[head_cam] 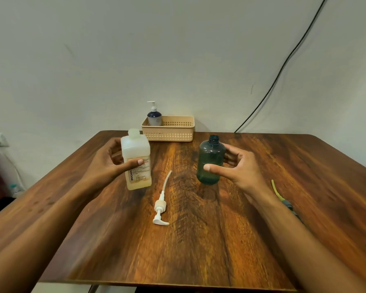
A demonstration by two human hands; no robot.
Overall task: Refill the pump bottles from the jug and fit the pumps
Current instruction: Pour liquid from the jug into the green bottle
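Left hand [106, 163] grips translucent white square plastic jug [138, 166] mid-body; right hand [237, 168] wraps open dark-green round plastic bottle [210, 157], both mid-table. Jug likely light, slick: hold its flat sides

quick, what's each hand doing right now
Left hand: grips the jug.
Right hand: thumb and fingers curled round the uncapped green bottle.

Two bare forearms [57, 212] (hands [106, 163] bare too)
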